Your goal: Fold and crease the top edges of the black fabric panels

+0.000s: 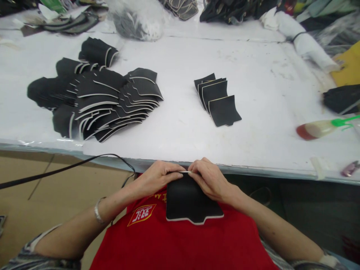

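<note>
A black leather-like piece (191, 198) with a pale edge and a small tab on its near side lies against my red apron (180, 243). My left hand (163, 174) pinches its far edge between thumb and fingers. Close beside it, my right hand (209, 178) grips the same edge, the two thumbs nearly meeting. Both hands are just in front of the table's edge. On the table ahead is a small overlapping stack of similar black pieces (222, 108).
A large fanned heap of black pieces (98, 97) covers the table's left side. To the right lie a bottle with a green tip (317, 129) and a white roll (306, 41). Plastic-wrapped material (137, 18) sits at the back. A black cord (70, 167) hangs at left.
</note>
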Demonstrator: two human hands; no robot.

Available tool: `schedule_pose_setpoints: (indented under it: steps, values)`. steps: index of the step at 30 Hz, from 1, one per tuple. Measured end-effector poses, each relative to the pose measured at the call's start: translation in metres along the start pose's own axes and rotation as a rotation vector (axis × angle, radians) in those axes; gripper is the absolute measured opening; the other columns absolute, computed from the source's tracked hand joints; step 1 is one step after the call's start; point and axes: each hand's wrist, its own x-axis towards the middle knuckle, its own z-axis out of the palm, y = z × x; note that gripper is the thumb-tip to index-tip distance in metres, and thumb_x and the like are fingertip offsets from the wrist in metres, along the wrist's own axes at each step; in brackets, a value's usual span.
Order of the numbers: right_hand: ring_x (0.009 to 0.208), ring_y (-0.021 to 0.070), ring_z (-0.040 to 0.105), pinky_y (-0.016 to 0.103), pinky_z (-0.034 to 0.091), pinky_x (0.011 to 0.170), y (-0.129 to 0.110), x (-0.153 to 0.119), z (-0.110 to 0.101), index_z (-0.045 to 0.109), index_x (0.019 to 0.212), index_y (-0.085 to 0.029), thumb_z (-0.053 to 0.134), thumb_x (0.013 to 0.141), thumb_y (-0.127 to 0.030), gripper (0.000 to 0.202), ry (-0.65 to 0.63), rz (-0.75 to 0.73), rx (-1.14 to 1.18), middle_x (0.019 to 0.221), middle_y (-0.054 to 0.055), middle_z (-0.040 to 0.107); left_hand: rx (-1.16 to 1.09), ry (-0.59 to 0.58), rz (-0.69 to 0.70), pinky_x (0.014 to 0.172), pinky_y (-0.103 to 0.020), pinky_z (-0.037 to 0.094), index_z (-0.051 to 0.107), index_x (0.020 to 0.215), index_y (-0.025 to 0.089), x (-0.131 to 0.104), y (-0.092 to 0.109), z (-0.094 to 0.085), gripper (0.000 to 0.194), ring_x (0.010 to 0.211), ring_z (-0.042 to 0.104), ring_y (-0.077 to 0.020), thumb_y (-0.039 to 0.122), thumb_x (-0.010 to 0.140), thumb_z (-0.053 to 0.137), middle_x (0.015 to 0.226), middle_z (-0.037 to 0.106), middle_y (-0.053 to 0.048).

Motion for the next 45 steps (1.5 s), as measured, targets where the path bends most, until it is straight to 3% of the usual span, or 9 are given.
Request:
schedule_pose_setpoints:
  steps: [7,11,15,25,33,40,45]
  values:
    - [0.076,0.0180,0.057,0.031,0.045,0.071,-0.001,-0.001,-0.006,0.049,0.090,-0.021,0.051,0.095,-0.021,0.005,0.060,0.157,0.098,0.084,0.003,0.062,0.070,0.075,0.014,0.071,-0.020,0.043,0.073,0.092,0.016,0.005,0.006,0.005,0.026,0.077,0.061,-0.0147,0.031,0.092,0.051,0.083,0.070,-0.001]
    - [0.084,0.0186,0.060,0.031,0.046,0.077,0.004,-0.003,-0.018,0.052,0.111,-0.020,0.055,0.095,-0.024,0.017,-0.046,0.196,0.123,0.094,0.004,0.065,0.105,0.068,0.016,0.071,-0.020,0.043,0.073,0.094,0.018,0.005,0.008,0.004,0.025,0.079,0.062,-0.0139,0.030,0.093,0.051,0.087,0.071,0.000]
    - [0.084,0.0170,0.059,0.028,0.044,0.075,0.011,-0.006,-0.026,0.063,0.097,-0.020,0.057,0.095,-0.026,0.008,-0.146,0.181,0.139,0.092,0.003,0.066,0.125,0.041,0.029,0.072,-0.019,0.043,0.073,0.095,0.019,0.006,0.007,0.003,0.025,0.080,0.063,-0.0136,0.031,0.093,0.051,0.088,0.072,0.000]
    - [0.065,0.0110,0.054,0.021,0.038,0.062,0.015,-0.008,-0.021,0.064,0.080,-0.016,0.064,0.090,-0.028,0.015,-0.097,0.284,0.367,0.072,-0.002,0.062,0.156,0.025,0.003,0.071,-0.020,0.043,0.073,0.092,0.018,0.007,0.009,0.002,0.026,0.078,0.063,-0.0134,0.033,0.093,0.052,0.086,0.071,0.000]
    - [0.066,0.0107,0.056,0.019,0.040,0.061,0.013,-0.005,-0.016,0.067,0.082,-0.015,0.063,0.090,-0.035,0.022,-0.159,0.306,0.504,0.074,0.000,0.064,0.144,-0.076,-0.007,0.066,-0.018,0.040,0.072,0.085,0.015,0.019,0.019,0.003,0.027,0.074,0.060,-0.0121,0.034,0.091,0.054,0.079,0.069,0.001]
    - [0.052,0.0079,0.048,0.017,0.034,0.050,0.012,-0.023,-0.026,0.064,0.087,-0.013,0.055,0.095,-0.039,0.029,-0.281,0.384,0.588,0.058,-0.003,0.054,0.037,-0.081,-0.054,0.065,-0.018,0.039,0.070,0.079,0.013,0.016,0.009,0.012,0.027,0.070,0.056,-0.0112,0.032,0.090,0.054,0.073,0.065,0.000]
    - [0.050,0.0081,0.049,0.018,0.035,0.049,0.016,-0.025,-0.019,0.062,0.082,-0.013,0.055,0.094,-0.043,0.033,-0.257,0.469,0.699,0.057,-0.003,0.052,0.014,-0.058,-0.063,0.065,-0.019,0.039,0.068,0.076,0.012,0.017,0.005,0.016,0.026,0.070,0.054,-0.0114,0.031,0.089,0.056,0.072,0.063,0.001]
